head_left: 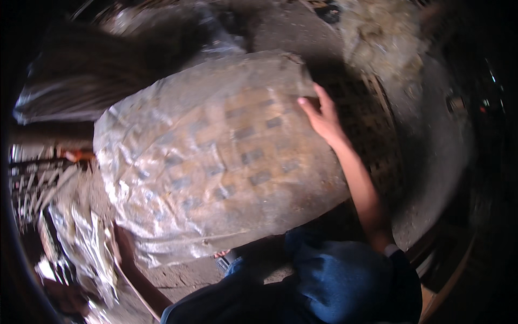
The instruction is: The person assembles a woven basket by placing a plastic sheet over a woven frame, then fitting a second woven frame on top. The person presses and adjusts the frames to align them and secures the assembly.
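A large woven slatted panel (251, 156) lies under a wrinkled, cloudy plastic sheet and spans the middle of the view, tilted. At its right edge is my right hand (325, 121), thumb over the plastic and fingers along the rim, gripping it. My left hand (124, 245), in shadow, holds the near left corner; its fingers are mostly hidden. What lies beneath the panel cannot be seen.
A second dark woven panel (372, 129) is to the right. Crumpled plastic lies at the far right (383, 38) and near left (81, 237). A dark plastic-covered bundle (81, 81) stands far left, above wooden slats (40, 186). My knees are close below.
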A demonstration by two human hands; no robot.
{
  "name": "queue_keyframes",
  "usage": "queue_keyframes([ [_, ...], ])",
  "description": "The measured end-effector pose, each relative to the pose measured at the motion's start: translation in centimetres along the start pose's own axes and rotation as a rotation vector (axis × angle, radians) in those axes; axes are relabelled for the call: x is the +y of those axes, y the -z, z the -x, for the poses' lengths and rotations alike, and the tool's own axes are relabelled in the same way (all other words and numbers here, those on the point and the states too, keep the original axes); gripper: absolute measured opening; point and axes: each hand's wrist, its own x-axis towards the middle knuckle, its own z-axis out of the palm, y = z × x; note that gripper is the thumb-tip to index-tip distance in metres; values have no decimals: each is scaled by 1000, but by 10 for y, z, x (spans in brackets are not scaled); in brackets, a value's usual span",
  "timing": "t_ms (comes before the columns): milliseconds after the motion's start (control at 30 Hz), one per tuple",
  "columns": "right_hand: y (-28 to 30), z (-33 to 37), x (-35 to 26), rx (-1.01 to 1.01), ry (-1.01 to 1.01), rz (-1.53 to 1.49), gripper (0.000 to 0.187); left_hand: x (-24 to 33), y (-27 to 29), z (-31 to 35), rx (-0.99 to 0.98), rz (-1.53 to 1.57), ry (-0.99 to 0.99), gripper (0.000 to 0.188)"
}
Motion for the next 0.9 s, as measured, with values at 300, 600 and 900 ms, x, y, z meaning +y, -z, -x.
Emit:
queue_keyframes([
  [300,15,13,9,10,-176,-309,69,-71,40,74,-74,-551,-706,81],
  [600,114,77,165,233,-188,100,52,-48,54,53,-252,-691,-448,71],
  [900,89,216,210,57,69,447,62,-123,79,72,75,-651,-254,63],
])
